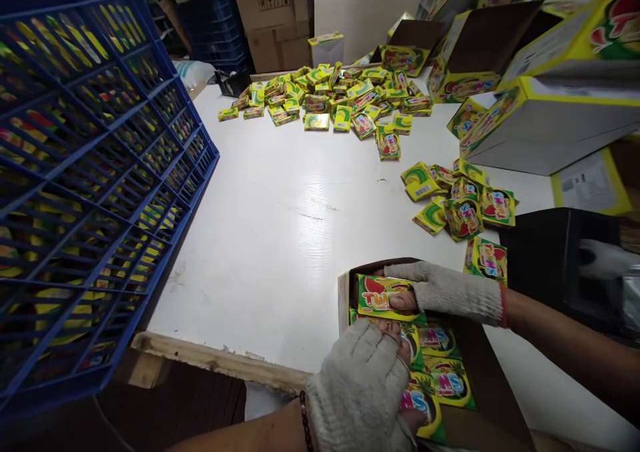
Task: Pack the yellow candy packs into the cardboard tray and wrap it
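Note:
An open carton (344, 299) lies at the table's front edge with several small yellow-green candy packs (447, 380) in rows inside it. My right hand (450, 293), in a fingerless grey knit glove, grips one pack (373, 295) at the carton's far end, thumb on its face and fingers along the far wall. My left hand (363, 385), gloved alike, is bent over the packs at the carton's left side. Its fingertips and thumb close about the packs there, and the back of the hand hides part of them.
A blue plastic crate (165, 235) full of packs stands at the left. Loose packs (317, 122) are heaped along the back of the white table (260, 239), and a smaller pile (463, 215) lies at the right. Display cartons (555, 129) stand behind that pile, beside a black container (537, 259).

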The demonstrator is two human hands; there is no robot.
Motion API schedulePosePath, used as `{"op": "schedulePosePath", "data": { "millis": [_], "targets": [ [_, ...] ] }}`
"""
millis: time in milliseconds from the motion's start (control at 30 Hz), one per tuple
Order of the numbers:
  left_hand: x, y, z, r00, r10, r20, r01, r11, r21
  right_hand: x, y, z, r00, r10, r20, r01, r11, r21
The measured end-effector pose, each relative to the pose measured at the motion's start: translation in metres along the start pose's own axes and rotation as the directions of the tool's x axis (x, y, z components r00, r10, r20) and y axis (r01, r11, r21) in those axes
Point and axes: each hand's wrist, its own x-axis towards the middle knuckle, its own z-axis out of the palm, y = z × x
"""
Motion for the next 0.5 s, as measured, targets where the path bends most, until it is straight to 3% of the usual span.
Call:
{"op": "schedulePosePath", "data": {
  "millis": [100, 267, 400, 500],
  "targets": [
    [0.003, 0.0, -0.006, 0.999, 0.023, -0.042, -0.023, 1.0, -0.002, 0.005, 0.001, 0.004, 1.0, -0.005, -0.031, 0.008, 0.993, 0.115],
    [0.008, 0.001, -0.013, 0.992, 0.067, -0.106, -0.066, 0.998, 0.011, 0.005, 0.009, 0.025, 0.959, 0.055, -0.278, 0.05, 0.932, 0.358],
    [0.008, -0.001, -0.014, 0.992, 0.074, -0.104, -0.073, 0.997, 0.015, 0.002, 0.02, 0.044, 0.854, 0.126, -0.504, 0.088, 0.921, 0.38],
    [0.006, -0.002, -0.013, 0.998, 0.057, -0.04, -0.057, 0.998, -0.008, 0.0, 0.029, 0.055, 0.776, 0.109, -0.621, 0.084, 0.958, 0.273]
  ]
}}
